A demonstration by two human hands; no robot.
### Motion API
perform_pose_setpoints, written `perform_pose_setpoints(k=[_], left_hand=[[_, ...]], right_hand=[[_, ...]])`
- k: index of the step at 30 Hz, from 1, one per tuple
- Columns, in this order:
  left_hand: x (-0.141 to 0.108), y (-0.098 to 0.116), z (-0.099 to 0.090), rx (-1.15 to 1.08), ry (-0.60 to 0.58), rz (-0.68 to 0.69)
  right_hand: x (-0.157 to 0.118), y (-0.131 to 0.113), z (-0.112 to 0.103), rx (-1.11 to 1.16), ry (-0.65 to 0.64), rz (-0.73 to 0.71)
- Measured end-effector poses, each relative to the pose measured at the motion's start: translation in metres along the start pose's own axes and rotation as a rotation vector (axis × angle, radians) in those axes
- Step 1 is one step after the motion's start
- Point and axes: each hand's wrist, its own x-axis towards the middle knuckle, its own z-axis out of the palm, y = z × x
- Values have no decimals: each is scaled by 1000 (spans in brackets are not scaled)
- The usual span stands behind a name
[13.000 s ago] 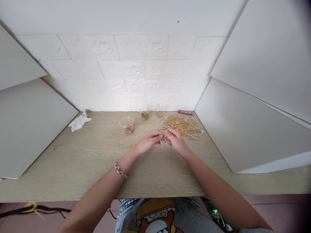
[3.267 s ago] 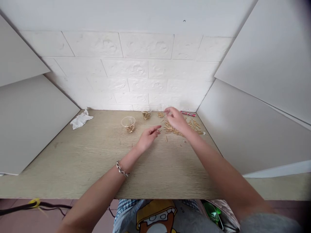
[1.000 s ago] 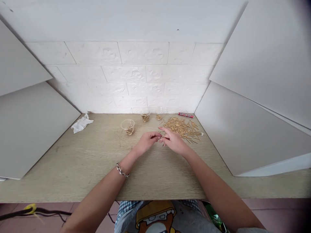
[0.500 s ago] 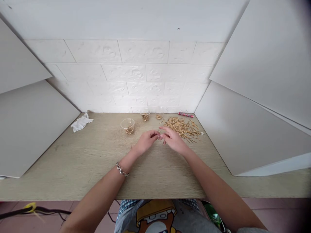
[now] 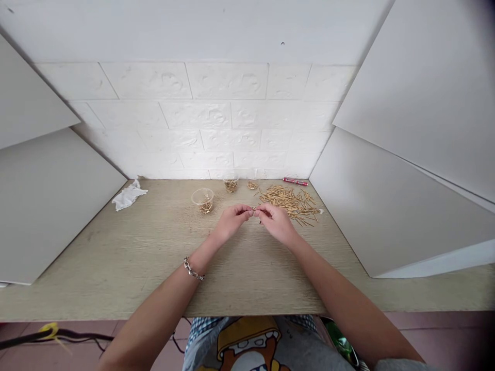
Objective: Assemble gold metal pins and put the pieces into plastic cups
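My left hand [image 5: 231, 222] and my right hand [image 5: 277, 221] meet fingertip to fingertip above the middle of the table. Both pinch a tiny gold-coloured piece [image 5: 254, 208], mostly hidden by the fingers, so its exact kind does not show. Just beyond my right hand lies a loose pile of thin gold-coloured rods [image 5: 284, 198]. To the left of my left hand stands a clear plastic cup [image 5: 202, 196] with small gold-coloured pieces in its bottom. Another clear cup [image 5: 231, 181], also holding gold-coloured pieces, is farther back near the wall.
A small heap of gold-coloured pieces [image 5: 252, 185], perhaps in a clear container, sits near the wall. A red tube-shaped packet [image 5: 295, 182] lies at the back right, crumpled white tissue [image 5: 130, 196] at the back left. White panels [image 5: 58, 201] flank the wooden table [image 5: 135, 263].
My right hand's fingers, stretched forward before, have curled in to a pinch against my left fingertips. My left hand is almost unmoved. The view has shifted very slightly.
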Motion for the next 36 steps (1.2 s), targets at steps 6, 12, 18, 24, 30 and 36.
perform_pose_setpoints(k=[6, 12, 18, 24, 30, 36], left_hand=[[0, -3, 0, 18, 5, -24], [2, -6, 0, -83, 72, -56], [2, -4, 1, -190, 56, -80], [1, -2, 2, -310, 64, -39], [1, -5, 3, -344, 72, -44], [4, -10, 3, -334, 51, -28]], right_hand=[[1, -3, -1, 136, 76, 5], [1, -1, -3, 63, 85, -9], [3, -1, -2, -10, 210, -118], [2, -3, -3, -83, 252, -293], [-1, -5, -1, -136, 273, -370], [-1, -4, -2, -195, 269, -367]])
